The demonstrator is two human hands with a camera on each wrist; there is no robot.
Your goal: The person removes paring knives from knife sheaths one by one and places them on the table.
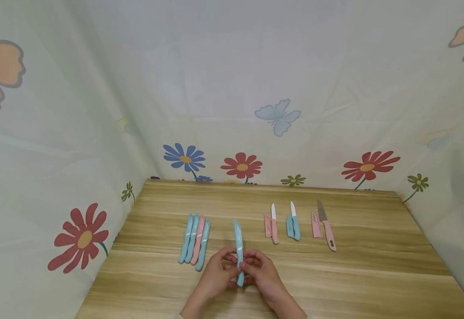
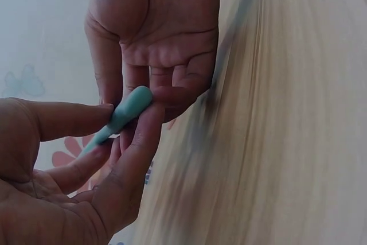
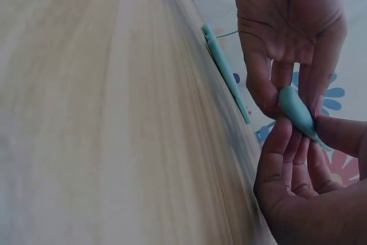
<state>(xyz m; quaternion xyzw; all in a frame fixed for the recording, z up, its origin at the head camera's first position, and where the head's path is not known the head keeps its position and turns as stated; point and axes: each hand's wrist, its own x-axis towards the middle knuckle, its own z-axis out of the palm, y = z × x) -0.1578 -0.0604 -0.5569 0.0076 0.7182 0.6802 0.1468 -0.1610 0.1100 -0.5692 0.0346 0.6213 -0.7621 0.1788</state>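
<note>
A light blue paring knife (image 1: 238,237) in its matching sheath is held up over the table, tip pointing away. My left hand (image 1: 215,272) pinches its handle from the left, thumb on top. From the right, my right hand (image 1: 265,274) grips the same handle with thumb and fingers. In the left wrist view the rounded handle end (image 2: 135,106) shows between both hands' fingertips. The right wrist view shows that handle (image 3: 295,109) too, with the rest of the knife mostly hidden.
Left of the hands lie several sheathed knives (image 1: 194,239) in a row, blue and one pink. To the right rest a small pink knife (image 1: 274,228), a blue knife (image 1: 295,223) and a larger pink knife (image 1: 328,232), unsheathed, each beside its sheath. Patterned cloth (image 1: 216,88) surrounds the wooden table (image 1: 355,283).
</note>
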